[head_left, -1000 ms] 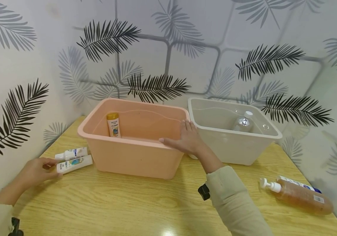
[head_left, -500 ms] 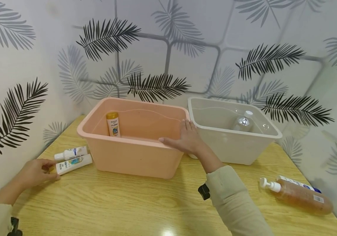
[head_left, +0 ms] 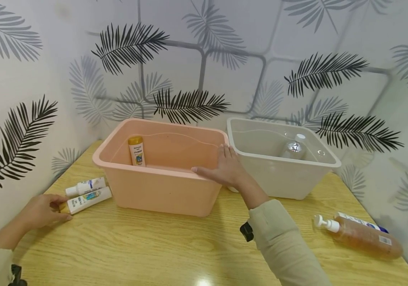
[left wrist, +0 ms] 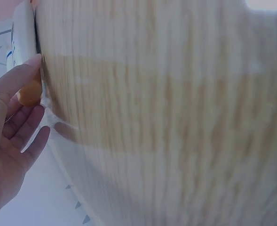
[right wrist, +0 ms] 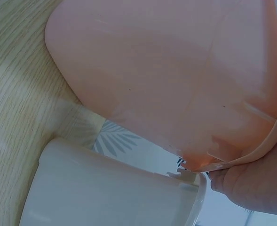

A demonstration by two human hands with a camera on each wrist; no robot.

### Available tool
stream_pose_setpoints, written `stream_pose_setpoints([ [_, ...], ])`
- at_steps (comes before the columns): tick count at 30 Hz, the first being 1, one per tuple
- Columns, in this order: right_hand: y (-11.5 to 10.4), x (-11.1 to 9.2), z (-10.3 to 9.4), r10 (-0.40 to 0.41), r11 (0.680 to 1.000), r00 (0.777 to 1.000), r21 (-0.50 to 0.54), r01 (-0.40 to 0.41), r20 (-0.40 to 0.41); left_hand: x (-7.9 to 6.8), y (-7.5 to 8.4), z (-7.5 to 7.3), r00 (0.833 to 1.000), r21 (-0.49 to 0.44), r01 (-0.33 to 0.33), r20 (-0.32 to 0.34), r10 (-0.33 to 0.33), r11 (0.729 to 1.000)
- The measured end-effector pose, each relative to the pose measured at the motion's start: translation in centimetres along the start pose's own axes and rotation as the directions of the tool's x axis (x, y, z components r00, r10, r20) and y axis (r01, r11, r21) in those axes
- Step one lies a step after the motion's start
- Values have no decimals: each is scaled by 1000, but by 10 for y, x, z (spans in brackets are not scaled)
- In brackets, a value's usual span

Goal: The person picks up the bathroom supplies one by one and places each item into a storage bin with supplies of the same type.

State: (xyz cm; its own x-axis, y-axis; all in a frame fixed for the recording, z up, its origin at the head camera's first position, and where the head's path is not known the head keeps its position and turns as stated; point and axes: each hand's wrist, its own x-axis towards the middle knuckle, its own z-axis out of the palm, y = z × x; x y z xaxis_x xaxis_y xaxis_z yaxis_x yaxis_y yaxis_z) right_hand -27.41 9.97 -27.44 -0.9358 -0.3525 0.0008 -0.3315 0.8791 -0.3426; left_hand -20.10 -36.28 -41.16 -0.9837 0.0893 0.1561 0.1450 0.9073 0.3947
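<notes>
In the head view, my left hand (head_left: 43, 211) is at the left, thumb and fingers around the yellow cap (left wrist: 30, 92) of a white tube (head_left: 88, 200) lying on the table. A second white tube or bottle (head_left: 86, 186) lies just behind it. My right hand (head_left: 226, 169) rests on the front right corner of a pink plastic bin (head_left: 161, 194), fingers extended over the right rim and thumb along the front one. Inside that bin, a yellow-capped white tube (head_left: 137, 153) stands against the left end.
A light grey bin (head_left: 275, 178) stands right of the pink one, with a clear bottle (head_left: 294, 149) inside. On the right of the wooden table (head_left: 153, 250) lie an amber pump bottle (head_left: 368, 240) and a white-and-blue tube (head_left: 359, 222). A leaf-patterned wall rises behind.
My left hand has shifted slightly left along the front tube, and its yellow cap now shows between the fingers. The right hand stays on the pink bin's rim.
</notes>
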Motion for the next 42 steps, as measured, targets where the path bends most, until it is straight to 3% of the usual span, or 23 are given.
stream_pose_setpoints([
  [21,2,2,0,-2,1000,1000,-16,1,-12,-6,9,-6,998,-94,56,-10,-57,994],
  [28,0,0,0,0,1000,1000,-7,0,-10,-6,13,-8,997,-136,41,-60,-50,990],
  [42,1,1,1,-3,1000,1000,11,3,-16,-4,28,-17,992,-124,76,-87,-87,989],
])
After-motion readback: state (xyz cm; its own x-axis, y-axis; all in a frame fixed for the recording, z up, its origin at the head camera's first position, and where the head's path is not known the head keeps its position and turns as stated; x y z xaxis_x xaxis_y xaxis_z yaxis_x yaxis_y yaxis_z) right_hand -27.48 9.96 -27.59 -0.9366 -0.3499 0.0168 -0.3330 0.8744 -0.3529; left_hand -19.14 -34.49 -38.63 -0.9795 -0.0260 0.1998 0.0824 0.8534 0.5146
